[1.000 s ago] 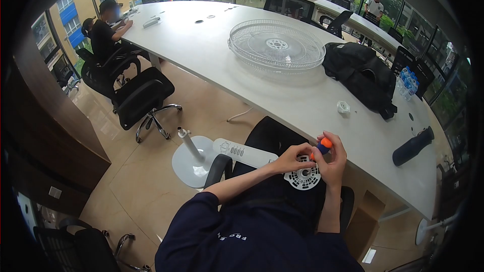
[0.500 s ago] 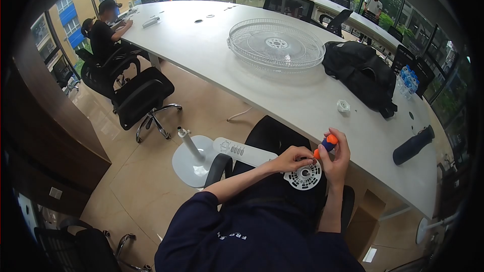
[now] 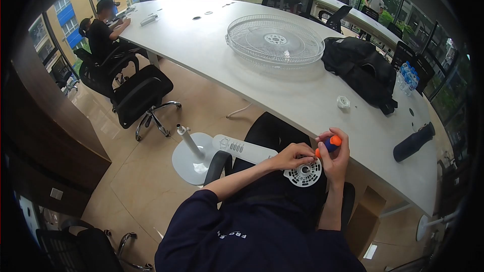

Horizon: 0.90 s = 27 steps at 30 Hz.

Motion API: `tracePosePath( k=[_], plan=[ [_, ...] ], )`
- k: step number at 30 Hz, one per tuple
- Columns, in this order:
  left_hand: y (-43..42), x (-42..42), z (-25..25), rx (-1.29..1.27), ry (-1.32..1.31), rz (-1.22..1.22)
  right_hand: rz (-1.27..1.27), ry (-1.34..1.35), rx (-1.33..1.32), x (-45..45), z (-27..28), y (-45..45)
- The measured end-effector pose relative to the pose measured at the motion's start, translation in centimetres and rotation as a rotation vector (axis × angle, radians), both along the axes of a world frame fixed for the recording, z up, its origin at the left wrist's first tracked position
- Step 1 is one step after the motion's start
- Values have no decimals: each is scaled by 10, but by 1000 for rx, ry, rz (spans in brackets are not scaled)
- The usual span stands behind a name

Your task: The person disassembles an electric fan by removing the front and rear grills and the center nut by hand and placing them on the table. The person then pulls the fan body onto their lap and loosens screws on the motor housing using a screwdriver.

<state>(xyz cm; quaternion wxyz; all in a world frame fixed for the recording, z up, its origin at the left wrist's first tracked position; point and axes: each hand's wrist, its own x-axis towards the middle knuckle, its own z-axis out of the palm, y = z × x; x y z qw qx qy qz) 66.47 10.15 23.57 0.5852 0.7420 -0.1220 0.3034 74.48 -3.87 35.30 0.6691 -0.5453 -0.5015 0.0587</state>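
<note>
My right hand [image 3: 337,162] is closed around the orange and blue handle of a screwdriver [image 3: 333,143], held tilted over my lap. Just to its left, my left hand [image 3: 295,157] has its fingers pinched together by the screwdriver's lower end. What they hold, if anything, is too small to make out. Directly beneath both hands is a round white slotted fan part [image 3: 305,175] with a hole in its middle. It joins the end of a white fan body with a button panel [image 3: 242,148], which lies across the chair seat and my lap.
A clear fan guard [image 3: 275,40], a black backpack [image 3: 360,73], a small white knob-like piece [image 3: 343,103] and a dark bottle [image 3: 413,142] are on the white table [image 3: 201,45]. A white stand base [image 3: 189,163] is on the floor. Another person [image 3: 105,30] sits at the far left.
The screwdriver handle has tipped slightly to the right in my right hand. My left hand stays in nearly the same place. The view has shifted a little, and the distant person at right has leaned over.
</note>
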Motion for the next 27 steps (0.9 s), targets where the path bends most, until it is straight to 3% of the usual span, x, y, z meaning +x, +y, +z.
tracePosePath(
  k=[2,7,8,15,20,21,24,27],
  plan=[
    [0,3,-5,24,-44,-14,15,28,1,1,1,-2],
    [2,2,-5,-152,183,-81,-125,-142,-73,6,-6,-6],
    [3,-1,1,-80,209,-64,-132,-110,-62,2,-3,-4],
    [2,-4,5,-63,83,-83,-93,-39,-98,5,-4,-4],
    [2,-3,4,-105,118,-26,-99,-153,-192,2,8,-5],
    [3,-1,-1,-113,82,-30,-50,-44,-208,1,9,-6],
    [4,-9,11,-334,274,-158,-32,-52,-145,7,3,-9],
    [10,-6,11,-383,235,-232,-42,15,-83,13,2,-12]
  ],
)
